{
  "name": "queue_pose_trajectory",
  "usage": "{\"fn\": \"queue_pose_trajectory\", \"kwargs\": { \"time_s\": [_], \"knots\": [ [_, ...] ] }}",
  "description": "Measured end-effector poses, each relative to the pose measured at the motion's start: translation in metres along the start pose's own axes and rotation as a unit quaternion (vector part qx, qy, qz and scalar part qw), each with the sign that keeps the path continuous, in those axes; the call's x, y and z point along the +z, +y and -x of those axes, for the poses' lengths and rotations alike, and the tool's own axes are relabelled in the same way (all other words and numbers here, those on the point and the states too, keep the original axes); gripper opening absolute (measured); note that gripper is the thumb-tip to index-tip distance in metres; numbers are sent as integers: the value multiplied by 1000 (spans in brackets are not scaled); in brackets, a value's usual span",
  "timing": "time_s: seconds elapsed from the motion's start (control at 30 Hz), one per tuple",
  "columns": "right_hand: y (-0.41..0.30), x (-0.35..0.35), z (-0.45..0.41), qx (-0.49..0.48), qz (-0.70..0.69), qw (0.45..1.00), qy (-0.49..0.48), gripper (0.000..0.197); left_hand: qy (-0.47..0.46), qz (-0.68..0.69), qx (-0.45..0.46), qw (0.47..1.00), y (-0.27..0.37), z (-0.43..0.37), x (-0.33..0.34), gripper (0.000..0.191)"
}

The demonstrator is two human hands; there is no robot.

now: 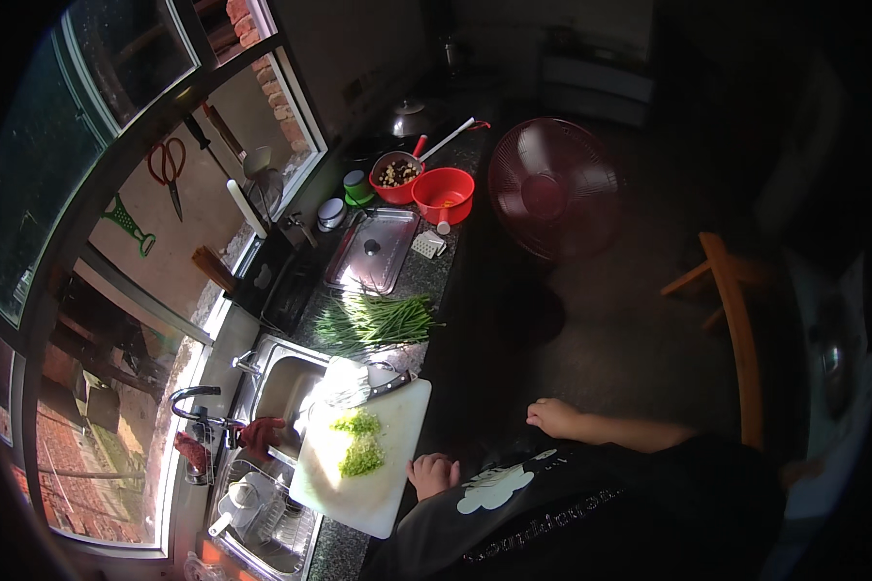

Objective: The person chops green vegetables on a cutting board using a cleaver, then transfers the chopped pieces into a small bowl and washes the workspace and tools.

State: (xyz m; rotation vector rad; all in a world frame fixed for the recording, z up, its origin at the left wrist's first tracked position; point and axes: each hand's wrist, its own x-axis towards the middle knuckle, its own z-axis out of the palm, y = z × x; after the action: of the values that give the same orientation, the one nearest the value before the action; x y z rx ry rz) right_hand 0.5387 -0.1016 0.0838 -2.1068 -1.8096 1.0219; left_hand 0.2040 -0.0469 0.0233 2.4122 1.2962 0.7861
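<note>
My left hand (434, 476) has curled fingers at the near edge of a white cutting board (400, 501), seemingly touching it; its palm is hidden. My right hand (552, 419) is closed in a loose fist, away from the counter, with nothing visible in it. Two piles of finely chopped green vegetable (361, 456) lie on the board, which overlaps the sink's edge. A kitchen knife (392, 386) with a dark riveted handle rests at the board's far end, its blade washed out by sunlight. Beyond it lies a bundle of long green chives or scallions (378, 319).
A steel double sink (280, 392) with a faucet (196, 392) and dish rack (261, 516) lies left. Farther along stand a rectangular metal lid (392, 254), a white grater (429, 245), a red bowl (459, 207) and a red pan of chopped food (396, 194). A fan (541, 196) and wooden chair (741, 348) stand right.
</note>
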Motion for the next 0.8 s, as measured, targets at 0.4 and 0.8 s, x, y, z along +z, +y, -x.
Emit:
{"fn": "queue_pose_trajectory", "kwargs": {
  "time_s": [0.4, 0.8],
  "knots": [
    [379, -129, 132, 153, -153, 976, 8, 41, -314, -2, 165, 935, 307, -168, 261, 51],
    [592, -333, 95, 105, -198, 943, 246, 17, -451, -65, 352, 818, 646, -471, 530, 27]
  ]
}}
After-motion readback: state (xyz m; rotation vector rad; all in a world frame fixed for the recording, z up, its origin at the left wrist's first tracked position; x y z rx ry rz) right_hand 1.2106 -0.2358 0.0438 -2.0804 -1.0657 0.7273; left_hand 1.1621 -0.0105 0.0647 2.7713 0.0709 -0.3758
